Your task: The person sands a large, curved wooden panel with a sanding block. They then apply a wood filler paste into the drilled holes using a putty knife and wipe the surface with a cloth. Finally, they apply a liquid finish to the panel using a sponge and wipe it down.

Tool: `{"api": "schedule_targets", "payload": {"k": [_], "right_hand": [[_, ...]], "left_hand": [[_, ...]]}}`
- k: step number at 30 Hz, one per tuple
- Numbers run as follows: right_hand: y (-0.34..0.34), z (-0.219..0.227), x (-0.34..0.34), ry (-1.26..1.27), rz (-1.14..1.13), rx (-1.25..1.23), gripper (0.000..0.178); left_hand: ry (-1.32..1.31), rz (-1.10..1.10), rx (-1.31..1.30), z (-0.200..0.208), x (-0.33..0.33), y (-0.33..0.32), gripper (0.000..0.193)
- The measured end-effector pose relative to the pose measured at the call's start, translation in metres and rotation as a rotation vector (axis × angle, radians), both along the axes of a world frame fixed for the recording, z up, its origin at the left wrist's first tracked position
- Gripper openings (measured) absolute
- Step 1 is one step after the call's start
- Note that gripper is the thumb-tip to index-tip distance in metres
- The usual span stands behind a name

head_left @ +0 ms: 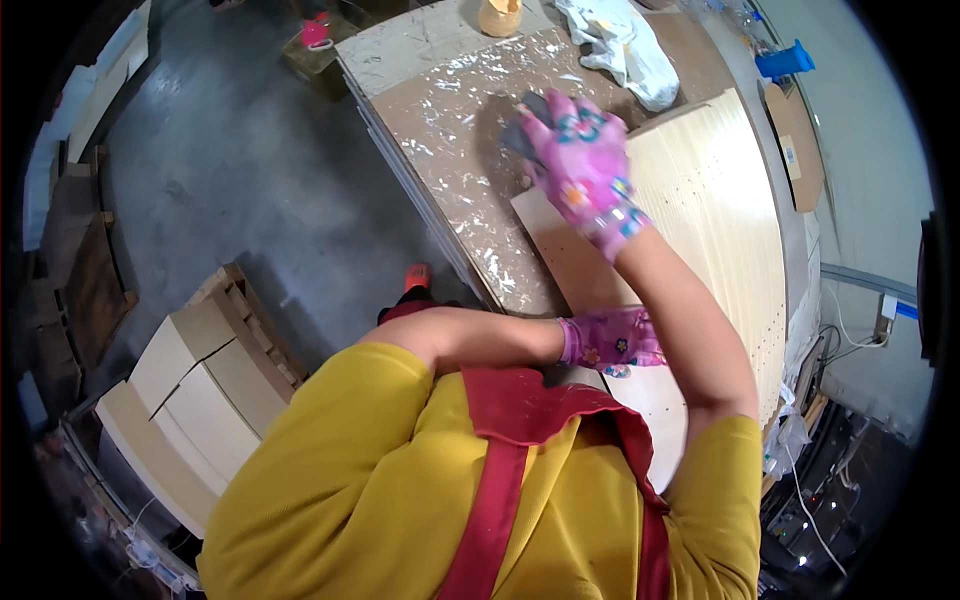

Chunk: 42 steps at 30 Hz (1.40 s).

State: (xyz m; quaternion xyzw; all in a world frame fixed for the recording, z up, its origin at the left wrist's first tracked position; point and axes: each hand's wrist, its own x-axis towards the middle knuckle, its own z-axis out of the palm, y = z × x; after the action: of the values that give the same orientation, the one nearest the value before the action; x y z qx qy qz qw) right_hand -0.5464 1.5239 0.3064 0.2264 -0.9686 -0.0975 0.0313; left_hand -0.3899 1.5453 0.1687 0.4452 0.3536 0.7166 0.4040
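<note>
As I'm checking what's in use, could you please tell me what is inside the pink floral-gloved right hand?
A dark grey, block-like object shows along the left of the pink floral-gloved right hand; the rest is covered by the hand.

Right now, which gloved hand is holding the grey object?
The right hand: it is farther up the picture and holds the grey object; the left hand is lower, partly hidden behind the right forearm.

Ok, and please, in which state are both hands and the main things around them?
Right hand: gloved, closed on a grey object.
Grey object: gripped, partly hidden.
Left hand: gloved, partly hidden behind the right forearm.
Pale panel: lying flat, marked with dark dots.
Brown work surface: spattered with white.
White cloth: crumpled.
</note>
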Motion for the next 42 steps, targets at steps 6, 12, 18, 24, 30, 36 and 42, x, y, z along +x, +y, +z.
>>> {"api": "schedule_targets", "payload": {"k": [6,12,18,24,30,36,42], "right_hand": [[0.010,-0.023,0.038,-0.018,0.120,-0.034,0.048],[0.003,0.008,0.033,0.049,0.114,-0.099,0.045],[0.008,-0.032,0.033,0.027,0.083,-0.093,0.046],[0.002,-0.008,0.041,0.051,0.114,-0.063,0.051],[0.027,-0.027,0.010,0.087,-0.035,-0.026,0.055],[0.042,0.002,-0.002,0.163,-0.051,-0.194,0.044],[0.083,0.014,-0.015,0.317,-0.054,-0.119,0.035]], "left_hand": [[0.722,0.006,-0.377,0.053,-0.025,-0.022,0.027],[0.353,0.320,0.046,-0.014,0.010,0.013,0.033],[0.880,0.250,-0.186,0.036,-0.011,-0.012,0.044],[0.890,0.423,-0.103,0.006,0.000,-0.001,0.045],[0.878,0.277,-0.119,0.041,-0.014,-0.010,0.050],[1.222,0.424,0.053,0.025,-0.015,0.003,0.053],[1.227,0.402,0.057,0.035,-0.019,-0.001,0.062]]}}
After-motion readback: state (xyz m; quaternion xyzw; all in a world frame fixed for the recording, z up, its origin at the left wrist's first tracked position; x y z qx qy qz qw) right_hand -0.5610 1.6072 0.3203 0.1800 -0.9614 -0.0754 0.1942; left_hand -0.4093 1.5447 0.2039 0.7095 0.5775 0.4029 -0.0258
